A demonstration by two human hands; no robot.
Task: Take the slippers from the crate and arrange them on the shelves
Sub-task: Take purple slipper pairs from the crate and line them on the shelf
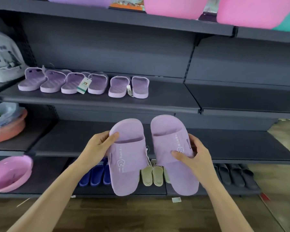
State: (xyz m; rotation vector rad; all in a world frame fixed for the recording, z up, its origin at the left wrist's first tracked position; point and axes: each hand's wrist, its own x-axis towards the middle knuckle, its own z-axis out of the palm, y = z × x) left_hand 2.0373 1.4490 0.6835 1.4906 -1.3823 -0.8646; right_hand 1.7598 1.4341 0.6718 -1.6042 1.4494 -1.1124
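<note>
Two bare forearms reach forward, each hand holding one lilac slipper in the air in front of the shelves. The left hand grips the left slipper at its outer edge, thumb pressed on the strap. The right hand grips the right slipper the same way, thumb on the strap and fingers curled round the side. Both slippers point toes up, side by side and slightly apart, with a small tag hanging between them. On the middle shelf behind them, six lilac slippers stand in a row. Blue slippers, beige slippers and dark slippers line the bottom shelf.
</note>
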